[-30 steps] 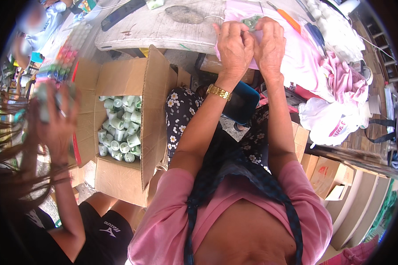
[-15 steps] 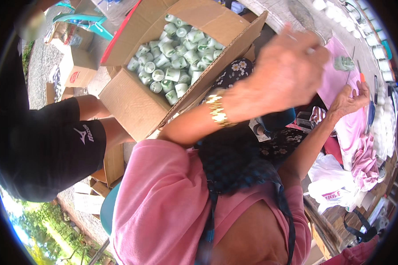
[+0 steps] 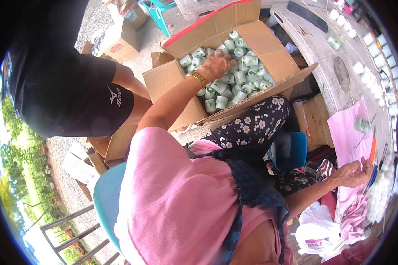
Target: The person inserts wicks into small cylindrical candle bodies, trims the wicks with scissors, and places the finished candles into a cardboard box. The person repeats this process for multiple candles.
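Observation:
My left hand [image 3: 216,66], a gold bracelet on its wrist, is inside the cardboard box [image 3: 177,90]. Its fingers are spread over small white cup-shaped pieces [image 3: 239,77] with green patches; nothing shows in its grasp. My right hand [image 3: 353,173] hovers at the pink cloth [image 3: 340,132], fingers loosely curled and apart, with no object visible in it. Close by lie a thin orange-handled tool [image 3: 373,151] and a dark blue slim object [image 3: 372,176]. Farther up the cloth sits a pale green translucent piece [image 3: 362,125] beside a thin dark rod.
A black phone-like slab [image 3: 308,16] lies on the worn table [image 3: 316,55] with rows of white cylinders [image 3: 367,79]. A blue bin [image 3: 288,151] stands below the table. A person in black shorts [image 3: 93,95] stands at the left. A white plastic bag [image 3: 320,232] rests lower right.
My left hand has swung leftward from over the table into the box. My right hand stays near the cloth, its fingers more curled. The whole view has shifted toward the box.

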{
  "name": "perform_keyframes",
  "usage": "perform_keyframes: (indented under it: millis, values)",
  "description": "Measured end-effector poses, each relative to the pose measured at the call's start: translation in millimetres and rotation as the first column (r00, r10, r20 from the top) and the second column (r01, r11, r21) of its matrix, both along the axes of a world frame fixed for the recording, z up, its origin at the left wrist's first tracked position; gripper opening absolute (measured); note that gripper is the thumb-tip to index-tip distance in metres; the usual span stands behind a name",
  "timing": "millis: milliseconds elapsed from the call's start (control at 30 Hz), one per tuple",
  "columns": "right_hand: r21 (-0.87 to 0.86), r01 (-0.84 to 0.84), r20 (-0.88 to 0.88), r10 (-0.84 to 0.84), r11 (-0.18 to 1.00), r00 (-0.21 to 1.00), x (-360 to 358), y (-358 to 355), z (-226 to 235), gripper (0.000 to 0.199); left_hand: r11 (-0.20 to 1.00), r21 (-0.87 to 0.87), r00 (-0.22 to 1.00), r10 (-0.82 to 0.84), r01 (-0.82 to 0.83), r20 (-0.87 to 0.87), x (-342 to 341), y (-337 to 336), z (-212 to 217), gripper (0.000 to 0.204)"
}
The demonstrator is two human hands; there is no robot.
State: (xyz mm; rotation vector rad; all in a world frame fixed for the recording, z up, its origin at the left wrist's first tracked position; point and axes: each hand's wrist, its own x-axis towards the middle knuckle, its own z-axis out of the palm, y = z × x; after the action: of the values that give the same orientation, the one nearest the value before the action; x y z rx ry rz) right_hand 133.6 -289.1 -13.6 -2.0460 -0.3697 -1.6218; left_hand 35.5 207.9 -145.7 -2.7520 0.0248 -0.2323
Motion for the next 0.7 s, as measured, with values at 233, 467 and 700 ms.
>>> perform_keyframes:
  millis: [233, 467, 700]
  values:
    - [0.038, -0.148, -0.175, 0.153, 0.988, 0.973, -28, 32, 0, 0.031, 0.847, -0.531, 0.972, 0.154, -0.038, 0.176, 13, -25, 54, 0.026]
    - [0.282, -0.523, -0.277, 0.59, 0.804, 0.759, -60, 95, 34, 0.022, 0.028, -0.962, 0.961, -0.069, 0.272, 0.269, 13, -176, 215, 0.038]
    - [0.473, -0.575, -0.323, 0.739, 0.667, 0.591, -66, 92, 28, 0.05, -0.564, -0.824, 0.952, -0.279, -0.056, 0.126, 27, -263, 181, 0.045]
